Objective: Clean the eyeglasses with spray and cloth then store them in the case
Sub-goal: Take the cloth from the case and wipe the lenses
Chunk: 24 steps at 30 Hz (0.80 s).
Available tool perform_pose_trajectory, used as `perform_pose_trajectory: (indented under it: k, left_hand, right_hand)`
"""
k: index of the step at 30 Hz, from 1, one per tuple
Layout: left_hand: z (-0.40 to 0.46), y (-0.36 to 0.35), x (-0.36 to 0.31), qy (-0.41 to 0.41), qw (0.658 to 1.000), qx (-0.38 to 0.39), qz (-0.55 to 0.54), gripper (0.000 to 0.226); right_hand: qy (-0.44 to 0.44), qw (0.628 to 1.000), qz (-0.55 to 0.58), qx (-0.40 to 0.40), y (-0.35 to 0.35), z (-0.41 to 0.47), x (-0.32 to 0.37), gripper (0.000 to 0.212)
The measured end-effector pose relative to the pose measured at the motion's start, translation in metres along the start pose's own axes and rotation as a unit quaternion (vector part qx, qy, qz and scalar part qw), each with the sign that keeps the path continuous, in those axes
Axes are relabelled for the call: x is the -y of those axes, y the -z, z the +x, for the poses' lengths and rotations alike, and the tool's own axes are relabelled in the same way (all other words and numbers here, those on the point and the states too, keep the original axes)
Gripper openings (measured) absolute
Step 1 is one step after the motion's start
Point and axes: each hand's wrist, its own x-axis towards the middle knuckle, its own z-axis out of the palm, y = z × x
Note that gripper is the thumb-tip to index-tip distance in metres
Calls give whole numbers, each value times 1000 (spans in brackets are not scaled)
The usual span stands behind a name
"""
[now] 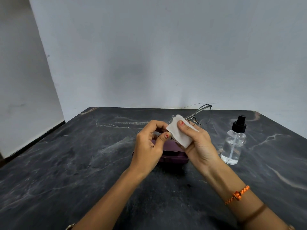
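Thin metal-framed eyeglasses (203, 115) are held in the air above the table, one lens sticking out to the upper right. My left hand (149, 143) pinches the frame at its near end. My right hand (197, 143) presses a small white cloth (178, 132) around the other lens, thumb on top. A dark purple case (172, 156) lies on the table right under both hands, mostly hidden by them; I cannot tell whether it is open. A clear spray bottle (233, 143) with a black pump top stands upright to the right of my right hand.
The dark marble table (74, 163) reaches back to a grey wall. Its left edge runs diagonally along a white wall.
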Motion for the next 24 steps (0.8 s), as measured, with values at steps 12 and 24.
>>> perform_pose_trajectory:
  k: [12,24]
  left_hand:
    - [0,0,-1,8,1000,-4,-13,19]
    - [0,0,0,4,1000,4,-23,13]
  right_hand:
    - [11,989,146,-36,-1,0,0,49]
    - [10,1000,15,5,1,1,1,57]
